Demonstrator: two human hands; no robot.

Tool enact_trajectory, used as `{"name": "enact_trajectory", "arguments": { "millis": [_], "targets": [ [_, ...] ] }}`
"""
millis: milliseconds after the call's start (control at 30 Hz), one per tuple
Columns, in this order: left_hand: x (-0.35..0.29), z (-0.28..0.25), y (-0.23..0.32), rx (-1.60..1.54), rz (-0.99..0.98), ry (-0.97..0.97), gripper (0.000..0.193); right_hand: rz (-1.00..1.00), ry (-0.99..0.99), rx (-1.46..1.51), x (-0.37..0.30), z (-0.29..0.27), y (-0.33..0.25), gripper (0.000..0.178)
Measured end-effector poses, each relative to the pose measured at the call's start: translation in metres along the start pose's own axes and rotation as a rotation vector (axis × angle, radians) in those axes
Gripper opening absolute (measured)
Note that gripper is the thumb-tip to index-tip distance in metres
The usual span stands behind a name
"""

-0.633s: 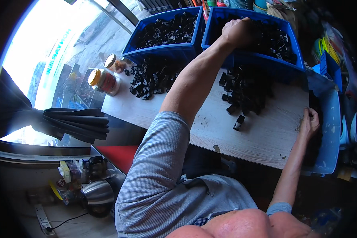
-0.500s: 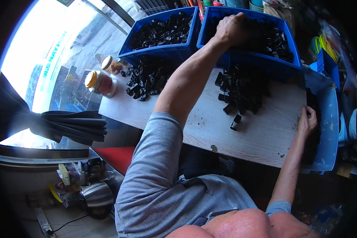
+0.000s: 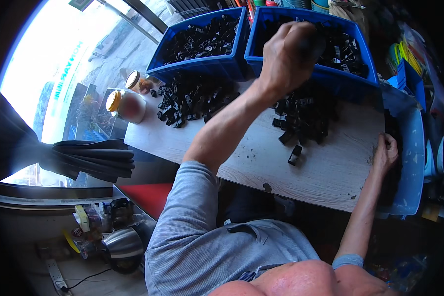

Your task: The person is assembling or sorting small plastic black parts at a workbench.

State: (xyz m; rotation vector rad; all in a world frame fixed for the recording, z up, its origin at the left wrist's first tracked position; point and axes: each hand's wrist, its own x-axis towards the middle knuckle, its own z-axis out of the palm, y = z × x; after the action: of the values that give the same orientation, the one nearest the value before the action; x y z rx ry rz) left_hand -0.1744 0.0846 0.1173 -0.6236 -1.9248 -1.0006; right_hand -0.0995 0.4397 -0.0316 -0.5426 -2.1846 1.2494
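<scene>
My left hand [image 3: 287, 60] is raised over the front wall of the right blue bin [image 3: 314, 79], its fingers curled round a blurred dark bunch of what look like black plastic parts. Black plastic pieces [image 3: 348, 54] fill that bin. Below the hand, a loose heap of black plastic parts [image 3: 306, 116] lies on the pale wooden tabletop [image 3: 251, 148], with one single piece [image 3: 294, 155] lying nearer me. At the table's right edge rests my right hand [image 3: 386, 153], fingers bent inward beside a pale blue tub [image 3: 410, 163]. Whatever those fingers grip is hidden.
A second blue bin [image 3: 197, 63] of small black parts stands at the back left. Before it lies another black heap [image 3: 180, 103]. Two jars [image 3: 128, 106] stand by the window at the table's left end. A metal kettle [image 3: 123, 246] sits low on the left.
My left hand has come out of the right bin toward me and upward, with dark parts in its fingers. My right hand stays at the table edge.
</scene>
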Motion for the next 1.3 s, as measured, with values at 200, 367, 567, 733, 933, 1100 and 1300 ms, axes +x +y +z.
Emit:
{"name": "enact_trajectory", "arguments": {
  "millis": [200,367,567,733,933,1100,1300],
  "targets": [
    [-0.076,-0.002,0.011,0.143,0.139,-0.197,0.059,-0.012,0.000,0.008,0.002,-0.003,0.009,0.026],
    [-0.111,0.006,-0.001,0.287,0.045,-0.321,0.051,-0.027,-0.027,-0.015,0.003,-0.001,0.005,0.028],
    [-0.106,0.004,0.008,0.387,0.065,-0.395,0.061,0.013,-0.018,-0.058,-0.001,-0.001,-0.010,0.028],
    [-0.107,-0.006,0.008,0.357,0.006,-0.423,0.061,0.059,-0.040,-0.022,0.003,-0.002,-0.003,0.026],
    [-0.111,-0.014,0.005,0.230,0.010,-0.266,0.034,-0.024,-0.016,0.021,0.011,-0.004,0.017,0.027],
    [-0.127,-0.039,0.004,0.259,0.017,-0.261,0.038,-0.004,-0.029,-0.038,0.014,-0.002,0.019,0.026],
    [-0.144,-0.081,0.011,0.194,-0.143,-0.180,0.054,0.003,-0.027,-0.025,0.014,-0.001,0.016,0.029]
  ]
}}
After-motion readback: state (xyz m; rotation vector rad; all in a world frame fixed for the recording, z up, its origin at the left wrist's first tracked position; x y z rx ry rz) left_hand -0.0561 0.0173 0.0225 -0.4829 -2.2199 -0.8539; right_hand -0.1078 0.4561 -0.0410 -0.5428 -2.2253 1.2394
